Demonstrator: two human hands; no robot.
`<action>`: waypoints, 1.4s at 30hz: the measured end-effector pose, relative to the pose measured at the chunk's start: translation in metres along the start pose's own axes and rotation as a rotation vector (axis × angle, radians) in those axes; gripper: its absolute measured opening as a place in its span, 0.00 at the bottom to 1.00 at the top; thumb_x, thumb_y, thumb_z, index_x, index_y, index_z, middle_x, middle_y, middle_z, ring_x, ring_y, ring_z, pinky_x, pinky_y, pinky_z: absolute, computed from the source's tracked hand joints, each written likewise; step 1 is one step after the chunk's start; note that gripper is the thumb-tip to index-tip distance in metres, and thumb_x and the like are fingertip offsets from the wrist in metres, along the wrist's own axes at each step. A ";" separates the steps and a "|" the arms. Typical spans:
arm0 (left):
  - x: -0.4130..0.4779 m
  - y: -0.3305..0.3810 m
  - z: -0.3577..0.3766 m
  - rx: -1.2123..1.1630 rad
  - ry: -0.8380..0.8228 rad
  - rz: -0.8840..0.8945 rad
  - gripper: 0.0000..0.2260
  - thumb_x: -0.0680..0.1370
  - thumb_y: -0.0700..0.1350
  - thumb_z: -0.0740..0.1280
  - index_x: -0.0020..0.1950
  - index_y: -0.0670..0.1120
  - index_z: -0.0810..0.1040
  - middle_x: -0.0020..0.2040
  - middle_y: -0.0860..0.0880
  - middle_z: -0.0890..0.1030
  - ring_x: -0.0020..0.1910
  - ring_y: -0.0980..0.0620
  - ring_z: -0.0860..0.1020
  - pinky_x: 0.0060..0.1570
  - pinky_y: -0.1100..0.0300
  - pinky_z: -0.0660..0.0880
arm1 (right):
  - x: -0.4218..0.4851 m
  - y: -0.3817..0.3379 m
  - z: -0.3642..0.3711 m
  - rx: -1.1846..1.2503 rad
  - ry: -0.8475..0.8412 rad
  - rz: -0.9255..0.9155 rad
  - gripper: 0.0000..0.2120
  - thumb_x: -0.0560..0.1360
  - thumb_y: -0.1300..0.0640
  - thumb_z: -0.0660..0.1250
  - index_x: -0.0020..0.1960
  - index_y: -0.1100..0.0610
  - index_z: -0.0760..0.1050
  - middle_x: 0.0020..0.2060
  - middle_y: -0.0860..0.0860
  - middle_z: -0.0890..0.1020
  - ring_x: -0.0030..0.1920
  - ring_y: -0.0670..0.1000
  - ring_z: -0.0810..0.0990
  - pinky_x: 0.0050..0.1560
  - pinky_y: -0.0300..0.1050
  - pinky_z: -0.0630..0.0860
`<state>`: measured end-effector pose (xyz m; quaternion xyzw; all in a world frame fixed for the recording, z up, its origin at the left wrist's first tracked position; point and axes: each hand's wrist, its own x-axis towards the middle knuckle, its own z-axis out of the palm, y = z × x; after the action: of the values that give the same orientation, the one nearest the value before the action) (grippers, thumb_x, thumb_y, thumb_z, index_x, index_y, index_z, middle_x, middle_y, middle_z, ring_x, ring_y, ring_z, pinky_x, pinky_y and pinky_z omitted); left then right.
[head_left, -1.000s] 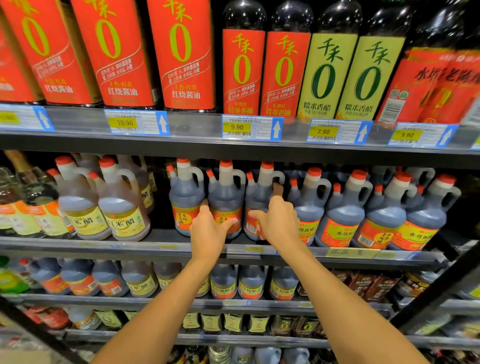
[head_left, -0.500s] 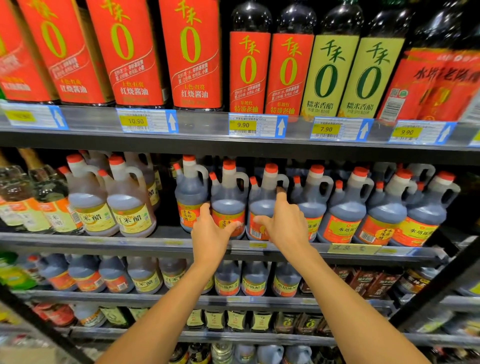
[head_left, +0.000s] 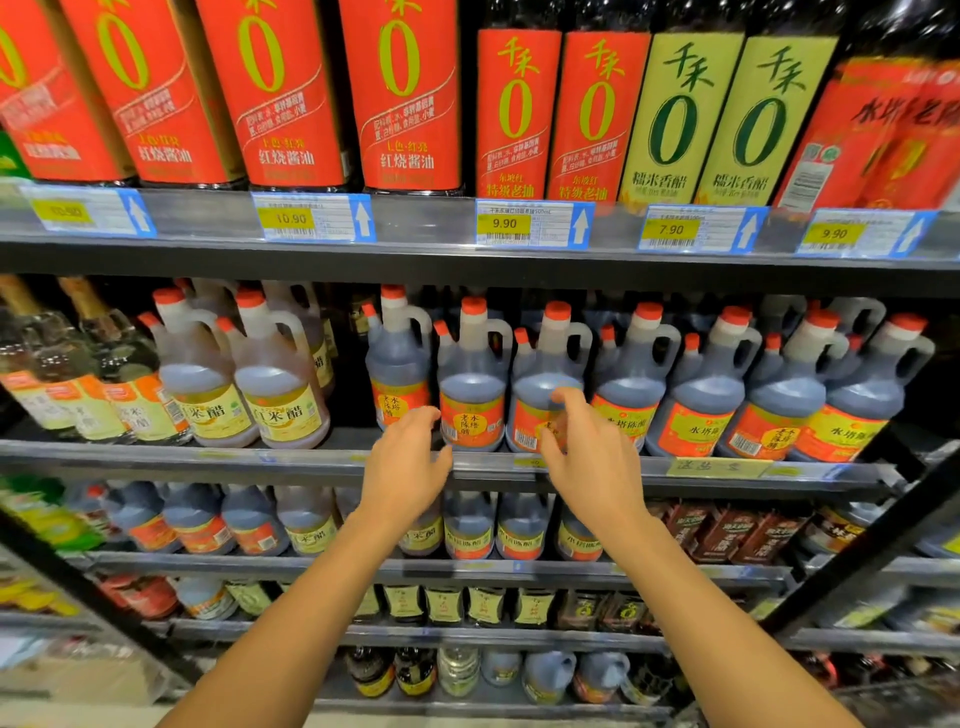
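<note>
A row of dark vinegar jugs with red caps and orange labels stands on the middle shelf (head_left: 311, 462). My left hand (head_left: 405, 465) reaches up with relaxed fingers, its fingertips just in front of the gap between the first jug (head_left: 397, 364) and the second jug (head_left: 472, 384); it holds nothing. My right hand (head_left: 589, 457) is spread in front of the lower label of the third jug (head_left: 545, 364), index finger raised and thumb apart. Whether it touches the jug I cannot tell.
Lighter rice vinegar jugs (head_left: 280, 384) and glass bottles (head_left: 47, 374) stand to the left. More dark jugs (head_left: 789, 384) run to the right. Tall red and green labelled bottles (head_left: 400, 93) fill the top shelf above the price tags (head_left: 530, 223). Lower shelves hold smaller jugs (head_left: 467, 525).
My right hand has dropped from the third jug's neck to its label. My left hand has shifted slightly right and back. The view has moved closer to the shelf.
</note>
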<state>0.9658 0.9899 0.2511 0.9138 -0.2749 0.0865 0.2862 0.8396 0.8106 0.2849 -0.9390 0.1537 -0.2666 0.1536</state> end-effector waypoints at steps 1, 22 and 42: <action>-0.003 -0.002 -0.003 0.052 -0.013 0.019 0.17 0.78 0.47 0.68 0.66 0.46 0.74 0.61 0.48 0.79 0.61 0.45 0.77 0.57 0.48 0.76 | -0.001 -0.001 -0.001 -0.042 -0.026 -0.015 0.10 0.81 0.55 0.63 0.61 0.56 0.72 0.45 0.51 0.81 0.44 0.55 0.80 0.37 0.52 0.77; -0.018 -0.037 -0.039 -0.057 0.018 -0.117 0.24 0.79 0.49 0.68 0.73 0.44 0.70 0.69 0.45 0.75 0.67 0.46 0.74 0.64 0.50 0.73 | -0.007 -0.038 0.045 -0.072 -0.202 -0.174 0.14 0.81 0.48 0.63 0.63 0.54 0.77 0.55 0.51 0.79 0.58 0.55 0.76 0.59 0.50 0.73; 0.057 -0.069 -0.029 -0.508 -0.079 -0.249 0.34 0.70 0.52 0.78 0.69 0.42 0.67 0.54 0.44 0.79 0.56 0.43 0.78 0.51 0.48 0.77 | -0.005 -0.073 0.094 0.061 -0.029 0.254 0.12 0.75 0.48 0.75 0.52 0.54 0.82 0.48 0.48 0.82 0.53 0.52 0.77 0.58 0.48 0.73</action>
<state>1.0514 1.0281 0.2604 0.8421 -0.1844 -0.0567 0.5036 0.9020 0.8976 0.2333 -0.9106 0.2610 -0.2359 0.2169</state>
